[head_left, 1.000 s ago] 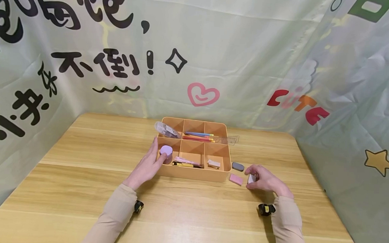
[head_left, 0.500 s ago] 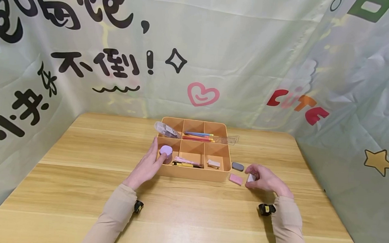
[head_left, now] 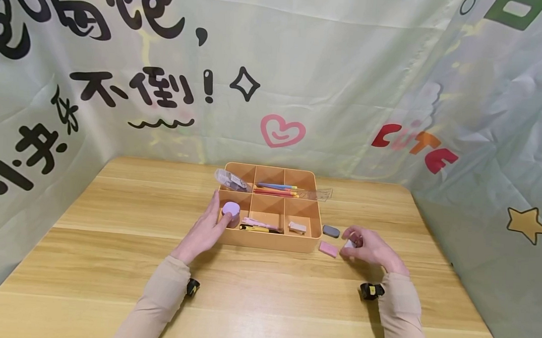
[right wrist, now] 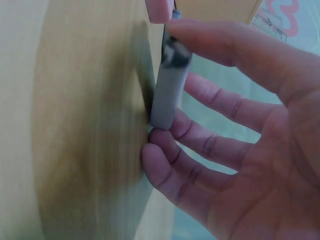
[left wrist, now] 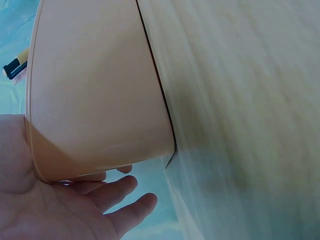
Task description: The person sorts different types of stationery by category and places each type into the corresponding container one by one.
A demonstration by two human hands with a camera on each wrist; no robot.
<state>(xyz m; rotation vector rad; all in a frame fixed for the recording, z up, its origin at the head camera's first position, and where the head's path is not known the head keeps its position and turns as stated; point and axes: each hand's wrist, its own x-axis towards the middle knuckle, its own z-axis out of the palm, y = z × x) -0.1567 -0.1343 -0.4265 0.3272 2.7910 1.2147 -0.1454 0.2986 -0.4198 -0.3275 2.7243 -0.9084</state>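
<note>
My left hand (head_left: 204, 232) rests at the front left corner of an orange-tan desk organizer (head_left: 268, 242), its thumb over the front rim and its fingers along the outer left side. In the left wrist view those fingers (left wrist: 125, 212) are spread and extended. My right hand (head_left: 371, 249) holds a white eraser (right wrist: 167, 100) with a dark patterned end between thumb and fingers, low over the table. A pink eraser (head_left: 328, 249) and a grey, rounded block (head_left: 331, 231) lie between that hand and the organizer.
Inside the organizer are a purple round lidded item (head_left: 231, 209), pens (head_left: 260, 229), pencils (head_left: 276, 192), a white-and-pink eraser (head_left: 297, 227) and a clear plastic item (head_left: 232, 180). A transparent ruler (head_left: 323, 194) sticks out at its right. Printed cloth (head_left: 347, 91) hangs behind the table.
The white eraser and my right hand have shifted slightly away from me, and the fingers cover more of the eraser. My left hand stays at the organizer's corner.
</note>
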